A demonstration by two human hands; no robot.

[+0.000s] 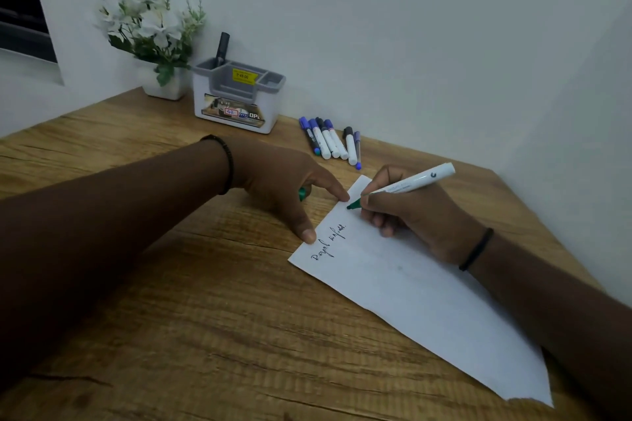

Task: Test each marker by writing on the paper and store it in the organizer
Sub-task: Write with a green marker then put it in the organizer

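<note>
My table (pixel 205 301) is wood or a wood-look laminate, matt, with rough grain lines and dark cracks. The paper (pixel 410 290) under my hand is thin, white and matt, torn ragged at its near end. The marker (pixel 410 183) I hold has a smooth, slightly glossy white plastic barrel. The organizer (pixel 236 96) looks like smooth plastic, white outside and grey within, with a shiny printed label. The small flower pot (pixel 167 87) may be glazed ceramic; it is too dim to tell.
</note>
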